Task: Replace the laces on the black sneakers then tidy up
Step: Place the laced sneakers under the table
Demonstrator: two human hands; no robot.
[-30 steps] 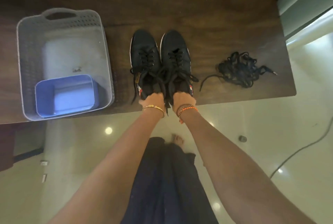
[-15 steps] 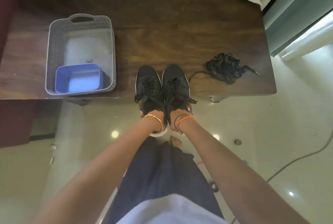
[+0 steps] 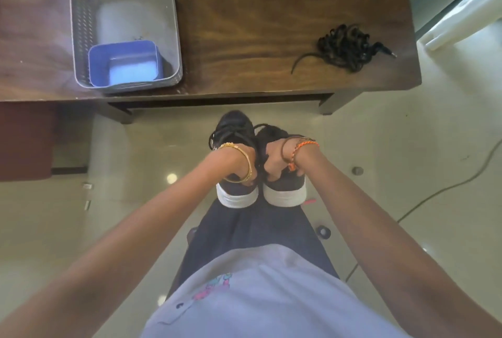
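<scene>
You clamp each hand's grip, left (image 3: 239, 163) and right (image 3: 275, 161), on a relaced black white-soled sneaker (image 3: 235, 131), the tangled black old laces (image 3: 343, 48) at two o'clock on the dark wooden tabletop (image 3: 244, 25) yet untidied.

Dark brown wooden table (image 3: 244, 25) with visible grain, seen from above, standing on a pale glossy tiled floor (image 3: 380, 147). On the left part of the tabletop, a grey perforated plastic basket (image 3: 81, 25) with a handle cut-out at its far end. On the right part, well apart from the basket, a tangled heap of black laces (image 3: 345, 48), one loose end trailing toward the near edge. On the floor to the right, a thin cable (image 3: 440, 191) curving across the tiles.
</scene>
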